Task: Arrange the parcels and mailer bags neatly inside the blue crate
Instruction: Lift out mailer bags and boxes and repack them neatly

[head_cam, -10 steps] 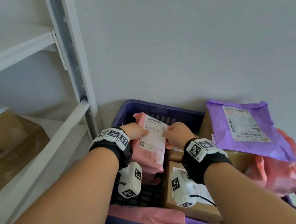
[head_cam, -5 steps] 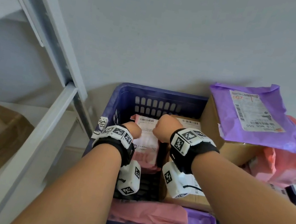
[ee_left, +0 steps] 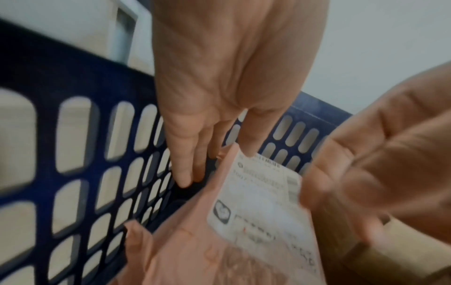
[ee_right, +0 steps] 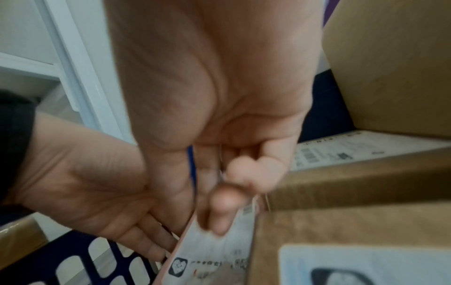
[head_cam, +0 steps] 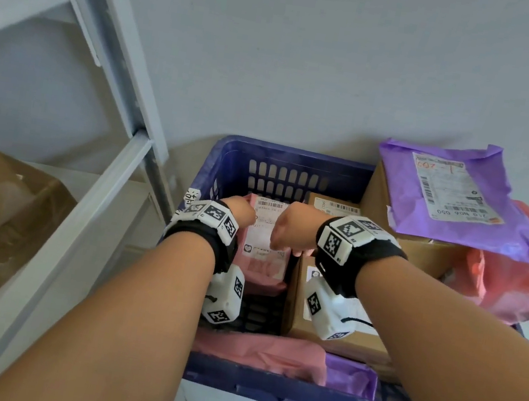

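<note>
We're standing the pink mailer bag (head_cam: 267, 252) upright along the blue crate (head_cam: 225, 173)'s left wall, left hand (ee_left: 219, 81) flat with straight fingers behind it, right hand (ee_right: 214, 119) pinching its top edge.

left hand (head_cam: 240, 214) – fingers (ee_left: 185, 164) straight | right hand (head_cam: 293, 231) – fingers (ee_right: 219, 208) curled
</note>
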The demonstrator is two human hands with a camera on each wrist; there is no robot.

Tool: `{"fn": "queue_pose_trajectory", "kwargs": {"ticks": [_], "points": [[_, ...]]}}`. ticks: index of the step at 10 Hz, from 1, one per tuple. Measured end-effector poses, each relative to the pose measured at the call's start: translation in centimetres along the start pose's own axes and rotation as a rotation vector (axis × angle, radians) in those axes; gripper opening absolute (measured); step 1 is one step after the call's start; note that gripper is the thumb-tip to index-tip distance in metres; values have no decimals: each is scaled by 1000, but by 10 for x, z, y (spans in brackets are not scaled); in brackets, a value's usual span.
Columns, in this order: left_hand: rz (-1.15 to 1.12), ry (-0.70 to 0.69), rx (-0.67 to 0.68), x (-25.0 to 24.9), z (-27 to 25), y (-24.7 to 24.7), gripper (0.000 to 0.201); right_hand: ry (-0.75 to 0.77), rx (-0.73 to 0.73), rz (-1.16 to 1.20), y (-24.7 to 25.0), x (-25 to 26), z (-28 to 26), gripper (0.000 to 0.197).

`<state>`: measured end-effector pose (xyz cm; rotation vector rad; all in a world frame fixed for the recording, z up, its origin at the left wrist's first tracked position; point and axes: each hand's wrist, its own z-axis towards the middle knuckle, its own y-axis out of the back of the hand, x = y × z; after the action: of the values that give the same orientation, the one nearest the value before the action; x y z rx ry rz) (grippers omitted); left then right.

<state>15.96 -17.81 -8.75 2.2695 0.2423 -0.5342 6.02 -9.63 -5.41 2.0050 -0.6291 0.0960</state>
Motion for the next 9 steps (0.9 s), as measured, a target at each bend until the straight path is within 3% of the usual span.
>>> {"fn": "queue_pose_trajectory", "kwargs": {"ticks": [1, 3, 4, 5, 6, 7, 9], "points": [[-31, 20, -25, -4, -16, 11, 36, 88, 212, -153, 3, 6, -23, 33], [-22, 30, 62, 2, -55, 10, 36, 114, 518, -161, -19, 23, -36, 55], [-74, 41, 71, 6, -65, 11, 38, 92, 712, -328, -36, 31, -42, 61], [-91, 39, 76, 8, -72, 13, 38, 125, 654, -470, -45, 33, -48, 24], [-103, 28, 108, 7, -76, 15, 39, 250, 529, -631, -52, 33, -48, 25], [-80, -12, 135, 6, -77, 19, 38, 278, 411, -652, -55, 35, -46, 23], [-66, -66, 152, 8, -78, 34, 23, 228, 231, -345, 4, 34, -54, 21]]}}
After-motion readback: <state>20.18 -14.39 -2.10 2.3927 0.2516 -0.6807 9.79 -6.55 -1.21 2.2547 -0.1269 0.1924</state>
